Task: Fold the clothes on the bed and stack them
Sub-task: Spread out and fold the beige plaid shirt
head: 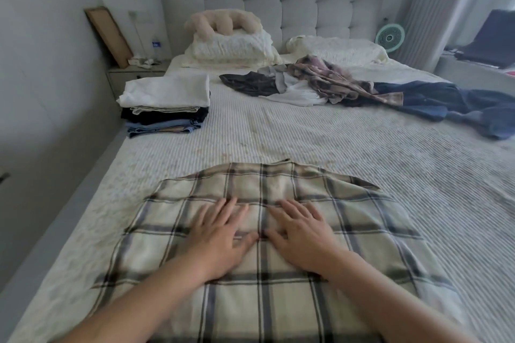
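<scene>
Striped bed (278, 131) is carrying a folded stack (165, 104) far left; left hand (223, 239) and right hand (301, 234) are lying flat, grasping nothing, smoothing the plaid shirt (262, 231); folding its sides inward is likely coming next

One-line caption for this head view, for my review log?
Both hands, left hand and right hand, press flat on a plaid shirt; folded stack behind.
</scene>
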